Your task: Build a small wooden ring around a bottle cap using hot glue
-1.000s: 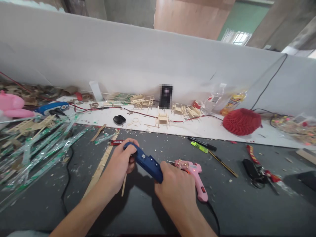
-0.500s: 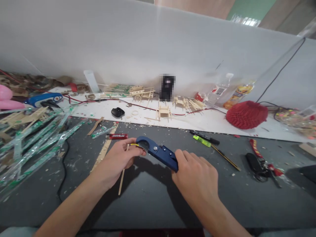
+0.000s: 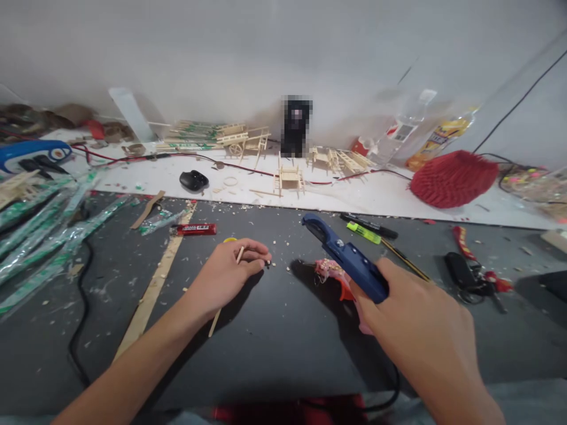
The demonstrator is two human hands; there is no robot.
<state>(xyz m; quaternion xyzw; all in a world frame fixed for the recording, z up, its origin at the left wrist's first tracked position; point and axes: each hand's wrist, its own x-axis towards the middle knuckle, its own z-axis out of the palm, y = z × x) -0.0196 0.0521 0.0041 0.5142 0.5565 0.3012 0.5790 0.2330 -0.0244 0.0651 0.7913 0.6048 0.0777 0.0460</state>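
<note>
My left hand is closed around a thin wooden stick, whose lower end sticks out below the palm. A bit of something yellow shows behind the fingers, and a small dark bit lies by the fingertips. In my right hand is a blue hand cutter, gripped by its handles and pointing up and left, apart from the left hand. Beneath it, a pink glue gun with an orange trigger is partly covered by my right hand; whether they touch I cannot tell.
Small wooden cart models stand on the white strip by the wall, near a black mouse-shaped object. A red lighter, a green highlighter and keys lie on the dark table. Plastic-wrapped sticks crowd the left side.
The cutter has moved right, away from the left hand, where its jaws were by the fingers. The glue gun has come into sight under the right hand. The view has shifted slightly.
</note>
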